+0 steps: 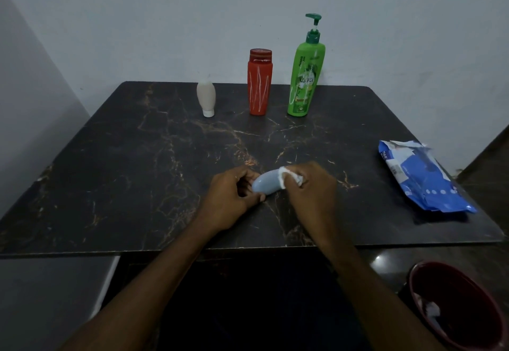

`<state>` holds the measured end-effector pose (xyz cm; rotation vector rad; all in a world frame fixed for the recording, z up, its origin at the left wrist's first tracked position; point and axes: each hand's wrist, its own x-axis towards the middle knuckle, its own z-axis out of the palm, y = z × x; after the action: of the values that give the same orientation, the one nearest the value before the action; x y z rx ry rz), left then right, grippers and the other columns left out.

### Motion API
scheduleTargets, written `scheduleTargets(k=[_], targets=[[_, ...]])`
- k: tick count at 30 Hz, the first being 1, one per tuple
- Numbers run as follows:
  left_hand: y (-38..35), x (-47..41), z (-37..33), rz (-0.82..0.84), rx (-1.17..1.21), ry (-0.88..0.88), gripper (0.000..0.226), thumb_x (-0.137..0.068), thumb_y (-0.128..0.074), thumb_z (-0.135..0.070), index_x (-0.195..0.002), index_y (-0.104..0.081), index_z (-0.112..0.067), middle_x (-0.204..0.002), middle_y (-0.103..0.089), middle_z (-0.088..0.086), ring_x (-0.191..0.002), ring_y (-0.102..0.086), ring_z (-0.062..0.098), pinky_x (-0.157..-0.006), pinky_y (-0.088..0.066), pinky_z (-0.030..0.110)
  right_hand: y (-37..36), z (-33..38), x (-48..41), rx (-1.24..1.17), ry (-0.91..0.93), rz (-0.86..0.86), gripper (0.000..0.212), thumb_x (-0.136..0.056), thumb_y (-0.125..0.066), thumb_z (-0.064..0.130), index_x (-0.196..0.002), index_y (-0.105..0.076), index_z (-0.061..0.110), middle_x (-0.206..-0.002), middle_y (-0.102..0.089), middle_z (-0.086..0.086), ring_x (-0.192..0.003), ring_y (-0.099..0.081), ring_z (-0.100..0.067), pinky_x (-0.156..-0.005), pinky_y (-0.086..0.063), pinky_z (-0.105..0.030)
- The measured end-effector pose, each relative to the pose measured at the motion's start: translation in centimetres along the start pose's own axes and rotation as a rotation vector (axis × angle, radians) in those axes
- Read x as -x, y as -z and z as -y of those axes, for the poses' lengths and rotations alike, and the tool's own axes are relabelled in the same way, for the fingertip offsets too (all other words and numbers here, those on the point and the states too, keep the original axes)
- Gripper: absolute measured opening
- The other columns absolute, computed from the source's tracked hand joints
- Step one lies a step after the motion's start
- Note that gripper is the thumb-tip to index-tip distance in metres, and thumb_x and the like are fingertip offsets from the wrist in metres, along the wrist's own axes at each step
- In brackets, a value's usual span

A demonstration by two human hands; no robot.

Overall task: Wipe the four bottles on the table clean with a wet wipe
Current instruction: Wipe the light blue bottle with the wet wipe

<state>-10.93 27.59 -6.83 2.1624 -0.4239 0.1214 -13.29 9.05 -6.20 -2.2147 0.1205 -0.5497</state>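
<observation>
My left hand grips one end of a small pale blue bottle, held sideways just above the dark marble table. My right hand pinches a crumpled white wet wipe against the bottle's other end. At the back of the table stand three more bottles: a small beige one on its white cap, a red one with white streaks, and a tall green pump bottle.
A blue pack of wet wipes lies open near the table's right edge. A dark red bin with a used white wipe in it stands on the floor at lower right. A wall rises right behind the table.
</observation>
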Motion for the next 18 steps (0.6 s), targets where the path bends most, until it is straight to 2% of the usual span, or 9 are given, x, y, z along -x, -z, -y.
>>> scheduleTargets(k=[2,4,6,9,11,13,15,17,18], targets=[[-0.1,0.0,0.0,-0.005,-0.022,-0.025,0.032,-0.075,-0.088,-0.017,-0.102,-0.072,-0.024,-0.094,-0.072,-0.012,-0.084,-0.068,0.004,-0.076,-0.058,0.026,0.5,-0.9,-0.9,-0.008,-0.078,-0.032,0.020,-0.095,-0.064,0.020,-0.110,-0.073,0.010,-0.106,-0.069,-0.006,-0.091,-0.061,-0.013,-0.072,-0.035,0.000],[-0.2,0.0,0.0,-0.022,-0.029,-0.046,0.030,-0.075,-0.088,-0.016,-0.099,-0.071,-0.023,-0.092,-0.072,-0.012,-0.083,-0.067,0.005,-0.074,-0.057,0.025,0.2,-0.4,-0.7,-0.021,-0.095,-0.024,0.022,-0.096,-0.063,0.022,-0.114,-0.071,0.013,-0.107,-0.067,-0.001,-0.091,-0.058,-0.007,-0.071,-0.035,0.000],[-0.2,0.0,0.0,-0.041,-0.037,-0.059,0.028,-0.075,-0.088,-0.015,-0.095,-0.070,-0.022,-0.089,-0.071,-0.011,-0.081,-0.067,0.006,-0.071,-0.055,0.024,-0.5,1.1,0.7,-0.045,0.032,0.007,0.017,-0.095,-0.065,0.020,-0.110,-0.073,0.019,-0.100,-0.062,0.008,-0.086,-0.058,-0.002,-0.070,-0.039,-0.001],[-0.2,0.1,0.2,-0.037,-0.035,-0.103,0.023,-0.078,-0.083,-0.013,-0.094,-0.069,-0.020,-0.088,-0.071,-0.009,-0.080,-0.067,0.008,-0.073,-0.056,0.032,-2.0,2.3,2.5,-0.065,0.220,0.063,0.009,-0.090,-0.068,0.011,-0.095,-0.074,0.014,-0.092,-0.062,0.004,-0.079,-0.058,-0.005,-0.072,-0.045,-0.014],[-0.2,0.1,0.3,-0.039,-0.030,-0.101,0.022,-0.079,-0.083,-0.013,-0.094,-0.069,-0.020,-0.087,-0.071,-0.009,-0.080,-0.067,0.008,-0.073,-0.057,0.034,-2.0,2.0,2.5,-0.059,0.238,0.066,0.009,-0.091,-0.067,0.012,-0.096,-0.075,0.015,-0.094,-0.062,0.006,-0.080,-0.058,-0.003,-0.074,-0.045,-0.012],[-0.2,0.1,0.2,-0.060,-0.041,-0.080,0.026,-0.076,-0.086,-0.014,-0.094,-0.070,-0.022,-0.087,-0.070,-0.011,-0.079,-0.066,0.006,-0.072,-0.056,0.031,-1.2,1.0,1.6,-0.071,0.173,0.031,0.015,-0.093,-0.066,0.016,-0.104,-0.075,0.020,-0.097,-0.059,0.011,-0.081,-0.056,0.005,-0.075,-0.040,-0.002],[-0.2,0.1,0.1,-0.055,-0.051,-0.079,0.030,-0.074,-0.088,-0.015,-0.097,-0.070,-0.025,-0.090,-0.070,-0.013,-0.081,-0.065,0.005,-0.073,-0.057,0.029,-0.4,-0.1,0.3,-0.057,0.028,-0.024,0.018,-0.095,-0.063,0.019,-0.111,-0.072,0.018,-0.100,-0.061,0.008,-0.084,-0.056,0.008,-0.071,-0.038,0.000],[-0.3,0.2,0.1,-0.051,-0.052,-0.092,0.031,-0.074,-0.088,-0.015,-0.098,-0.071,-0.025,-0.091,-0.069,-0.014,-0.082,-0.065,0.005,-0.074,-0.057,0.029,0.0,-1.1,-0.7,-0.047,-0.109,-0.087,0.021,-0.097,-0.061,0.018,-0.114,-0.070,0.009,-0.108,-0.065,-0.006,-0.091,-0.059,-0.006,-0.071,-0.035,-0.005],[-0.3,0.2,0.1,-0.055,-0.055,-0.099,0.031,-0.074,-0.088,-0.015,-0.098,-0.071,-0.024,-0.091,-0.069,-0.014,-0.082,-0.064,0.005,-0.074,-0.056,0.028,0.1,-1.2,-0.7,-0.044,-0.121,-0.088,0.021,-0.097,-0.060,0.017,-0.114,-0.070,0.008,-0.109,-0.065,-0.008,-0.094,-0.059,-0.011,-0.073,-0.033,-0.006]])
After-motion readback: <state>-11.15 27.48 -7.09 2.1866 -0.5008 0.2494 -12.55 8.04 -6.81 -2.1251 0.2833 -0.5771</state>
